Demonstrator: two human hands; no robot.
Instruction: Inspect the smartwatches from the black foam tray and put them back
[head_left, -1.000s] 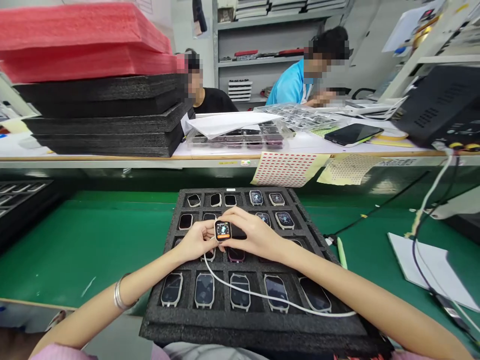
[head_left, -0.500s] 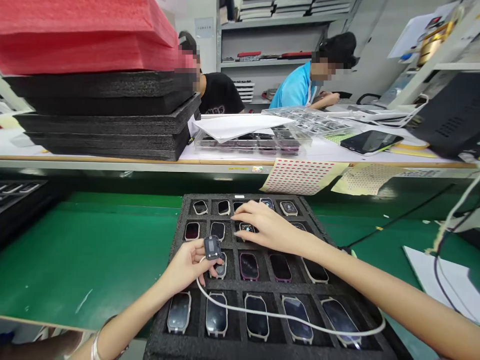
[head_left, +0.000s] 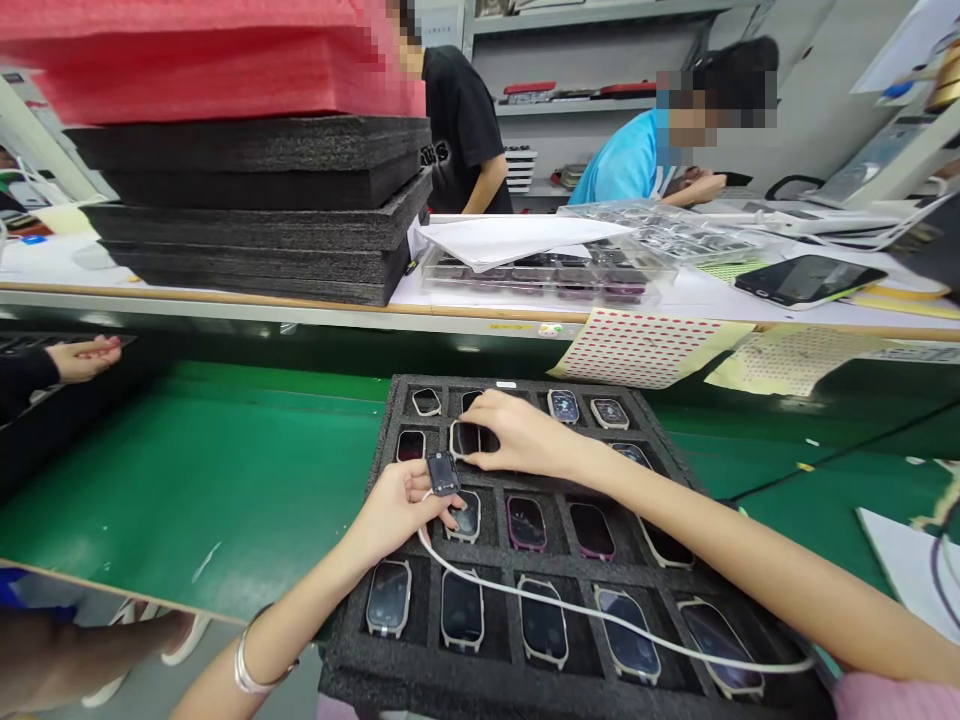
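Observation:
A black foam tray (head_left: 352,655) holds several smartwatch bodies without straps, each in its own pocket. My left hand (head_left: 394,505) is closed on a small black square charger (head_left: 443,474) with a white cable (head_left: 570,606) that trails across the front of the tray. My right hand (head_left: 525,432) reaches over the back rows, fingers closed around the edges of a silver-rimmed smartwatch (head_left: 465,439), just behind the charger. Another watch (head_left: 465,515) lies under my left fingertips. Two purple-rimmed watches, one of them this watch (head_left: 526,523), lie to the right in that row.
Stacked black foam trays (head_left: 255,240) with red packing on top stand on the shelf ahead. Beside them lie clear plastic trays (head_left: 540,285), a phone (head_left: 810,278) and hanging sticker sheets (head_left: 652,345). Two people work beyond. Another person's hand (head_left: 86,358) is at the left.
My right hand has closed on a smartwatch and brought it next to the charger. My view has shifted left. Another person's hand has appeared at the left.

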